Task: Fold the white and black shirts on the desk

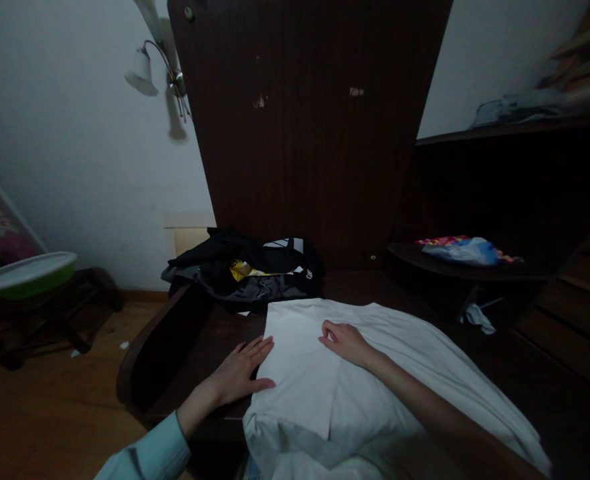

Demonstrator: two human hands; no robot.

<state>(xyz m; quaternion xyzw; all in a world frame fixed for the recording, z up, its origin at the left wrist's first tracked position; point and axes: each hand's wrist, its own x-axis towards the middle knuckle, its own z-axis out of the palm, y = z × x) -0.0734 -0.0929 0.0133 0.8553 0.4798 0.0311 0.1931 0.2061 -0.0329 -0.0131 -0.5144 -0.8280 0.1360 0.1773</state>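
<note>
A white cloth (405, 360), perhaps a garment, is spread over a dark wooden surface and hangs over its near edge. A flat layer with a straight edge lies on its left part. My left hand (242, 373) is at the cloth's left edge, open, fingers stretched out and fingertips touching the fabric. Over the upper middle of the cloth, my right hand (345, 342) has its fingers curled in, thumb close to the index finger. Whether fabric is pinched between them cannot be made out.
Behind the cloth lies a heap of black clothing (245, 270) with yellow and white prints. A tall dark panel (309, 133) rises behind. Shelves at right hold a plastic bag (462, 252). At left, a green basin (29, 277) sits on a low stand; a lamp (142, 73) is wall-mounted.
</note>
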